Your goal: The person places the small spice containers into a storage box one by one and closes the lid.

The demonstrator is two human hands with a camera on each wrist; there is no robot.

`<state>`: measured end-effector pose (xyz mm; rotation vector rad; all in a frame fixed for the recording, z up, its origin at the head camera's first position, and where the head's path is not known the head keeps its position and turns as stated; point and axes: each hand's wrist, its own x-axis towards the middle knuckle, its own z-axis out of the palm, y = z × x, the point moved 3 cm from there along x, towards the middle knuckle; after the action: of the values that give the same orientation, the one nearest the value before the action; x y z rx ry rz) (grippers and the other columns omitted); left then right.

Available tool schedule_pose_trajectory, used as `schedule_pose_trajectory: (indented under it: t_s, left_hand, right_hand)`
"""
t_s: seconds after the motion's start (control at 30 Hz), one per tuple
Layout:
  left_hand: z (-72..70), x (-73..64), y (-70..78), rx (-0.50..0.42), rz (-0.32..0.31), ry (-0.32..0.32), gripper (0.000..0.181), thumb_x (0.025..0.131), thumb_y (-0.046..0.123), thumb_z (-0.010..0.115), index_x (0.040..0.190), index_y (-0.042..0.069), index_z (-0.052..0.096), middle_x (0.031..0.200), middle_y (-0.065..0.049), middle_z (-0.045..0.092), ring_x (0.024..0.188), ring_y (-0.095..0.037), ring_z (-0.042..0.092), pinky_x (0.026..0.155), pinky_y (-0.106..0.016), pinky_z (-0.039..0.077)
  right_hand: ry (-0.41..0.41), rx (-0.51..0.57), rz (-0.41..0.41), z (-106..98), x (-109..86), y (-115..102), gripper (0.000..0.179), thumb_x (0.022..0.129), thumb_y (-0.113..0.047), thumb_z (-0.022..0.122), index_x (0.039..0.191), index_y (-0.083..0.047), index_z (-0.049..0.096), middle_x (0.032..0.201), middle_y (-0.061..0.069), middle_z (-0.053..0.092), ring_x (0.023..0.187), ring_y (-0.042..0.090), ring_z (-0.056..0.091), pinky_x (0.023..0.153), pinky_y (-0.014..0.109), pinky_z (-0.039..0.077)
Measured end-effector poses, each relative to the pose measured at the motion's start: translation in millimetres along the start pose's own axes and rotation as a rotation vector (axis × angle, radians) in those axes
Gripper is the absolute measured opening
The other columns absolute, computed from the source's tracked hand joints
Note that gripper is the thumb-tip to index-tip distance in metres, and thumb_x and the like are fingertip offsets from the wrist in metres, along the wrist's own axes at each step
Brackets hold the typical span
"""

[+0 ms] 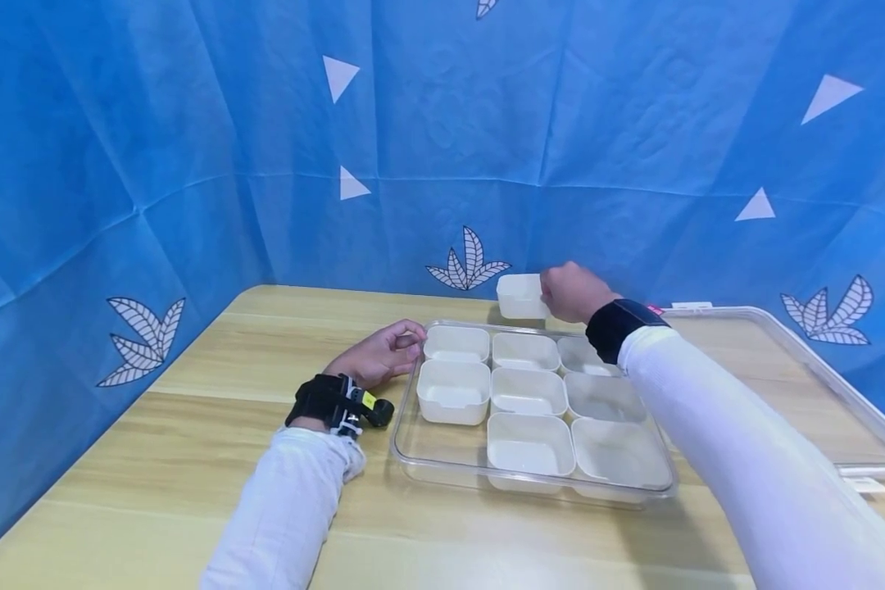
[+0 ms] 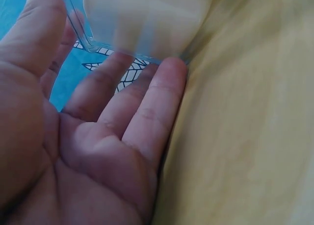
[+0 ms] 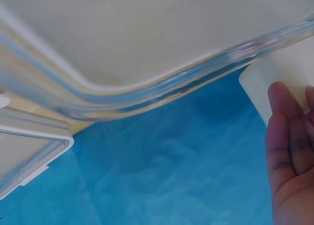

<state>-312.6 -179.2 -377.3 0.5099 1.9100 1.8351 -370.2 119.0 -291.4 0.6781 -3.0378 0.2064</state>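
Several small white plastic boxes (image 1: 528, 442) sit in rows inside a clear shallow bin (image 1: 442, 467) on the table. Past the bin's far edge, my right hand (image 1: 577, 291) pinches another small white box (image 1: 518, 297) by its right side, upright and raised above the tabletop. The right wrist view shows the fingers (image 3: 282, 141) against that box's wall. At the bin's far left corner is my left hand (image 1: 376, 354). In the left wrist view its fairly straight fingers (image 2: 152, 102) touch the clear wall near the table, with the thumb higher up.
To the right lies a large clear lid (image 1: 804, 360) with white clips. The wooden tabletop (image 1: 155, 492) extends left and in front of the bin. A blue patterned curtain (image 1: 442, 123) hangs close behind the table and along its left side.
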Motion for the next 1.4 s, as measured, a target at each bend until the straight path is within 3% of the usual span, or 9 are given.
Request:
schedule_pose_trajectory:
  t_s: [0.13,0.23,0.3,0.63,0.8,0.93,1.13,1.33,1.4]
  left_hand:
    - [-1.2,2.5,0.4,-0.007,0.027,-0.032,0.020,0.098,0.011,0.055,0.114,0.004,0.045,0.111,-0.007,0.052,0.092,-0.011,0.054,0.078,-0.018,0.048]
    - [-1.0,5.0,1.8,0.005,0.047,-0.058,0.020,0.098,0.013,0.055,0.113,0.005,0.044,0.096,-0.002,0.051,0.076,-0.008,0.049,0.066,-0.015,0.042]
    - [-0.8,6.6,2.8,0.014,0.055,-0.064,0.023,0.098,0.013,0.055,0.114,0.003,0.043,0.093,0.000,0.051,0.074,-0.007,0.048,0.064,-0.016,0.041]
    - [-1.6,6.5,2.5,0.060,0.021,0.023,0.019,0.102,0.006,0.046,0.120,0.002,0.041,0.118,-0.010,0.047,0.100,-0.015,0.052,0.087,-0.025,0.049]
    - [-1.2,5.4,0.2,0.078,0.015,0.053,0.031,0.102,0.009,0.048,0.130,-0.002,0.039,0.130,-0.013,0.044,0.104,-0.016,0.050,0.090,-0.028,0.049]
    - [0.4,5.2,-0.7,0.097,-0.012,0.092,0.038,0.103,0.011,0.047,0.140,0.002,0.040,0.133,-0.013,0.044,0.110,-0.017,0.051,0.096,-0.032,0.048]
    - [2.9,6.4,-1.8,0.072,-0.052,0.119,0.044,0.104,0.012,0.046,0.146,0.008,0.038,0.119,-0.009,0.045,0.108,-0.018,0.051,0.100,-0.038,0.045]
    - [2.4,6.5,-2.0,0.066,-0.065,0.118,0.046,0.103,0.015,0.048,0.147,0.008,0.038,0.130,-0.014,0.045,0.118,-0.024,0.050,0.102,-0.040,0.044]
    - [2.2,6.1,-2.2,0.070,-0.065,0.112,0.047,0.103,0.017,0.049,0.148,0.009,0.038,0.133,-0.016,0.044,0.122,-0.027,0.049,0.102,-0.040,0.044]
  right_hand:
    - [0.027,-0.005,-0.013,-6.1,-3.5,-2.2,0.012,0.095,-0.009,0.060,0.097,0.002,0.066,0.085,0.015,0.067,0.072,0.027,0.063,0.075,0.040,0.057]
    - [0.056,-0.025,-0.019,-11.1,-5.9,-3.8,0.012,0.094,-0.009,0.061,0.096,0.002,0.066,0.084,0.015,0.067,0.072,0.027,0.063,0.074,0.041,0.057]
    - [0.070,-0.033,-0.027,-13.5,-7.3,-4.8,0.011,0.093,-0.009,0.061,0.095,0.001,0.065,0.083,0.014,0.066,0.071,0.027,0.063,0.072,0.040,0.057]
    - [0.118,-0.020,-0.065,-14.1,-12.8,-14.6,0.009,0.092,-0.009,0.062,0.093,0.000,0.065,0.081,0.012,0.066,0.070,0.026,0.062,0.070,0.041,0.056]
    - [0.116,-0.017,-0.063,-10.9,-18.7,-18.1,0.011,0.093,-0.009,0.060,0.096,0.000,0.065,0.082,0.013,0.067,0.072,0.028,0.065,0.071,0.042,0.057]
    - [0.132,-0.025,-0.061,-10.8,-24.2,-18.2,0.012,0.094,-0.009,0.058,0.098,0.001,0.064,0.083,0.014,0.068,0.073,0.030,0.066,0.069,0.044,0.057]
    - [0.230,-0.008,-0.102,-16.1,-34.0,-17.8,0.009,0.093,-0.008,0.059,0.091,0.000,0.063,0.077,0.013,0.066,0.069,0.031,0.064,0.063,0.047,0.055]
    - [0.374,0.102,-0.154,-23.5,-49.4,-16.6,0.011,0.091,-0.006,0.060,0.085,0.001,0.065,0.074,0.012,0.067,0.064,0.027,0.063,0.065,0.043,0.054]
    - [0.387,0.111,-0.144,-23.3,-54.5,-14.1,0.009,0.091,-0.005,0.060,0.085,0.002,0.064,0.075,0.013,0.068,0.065,0.027,0.063,0.065,0.043,0.055]
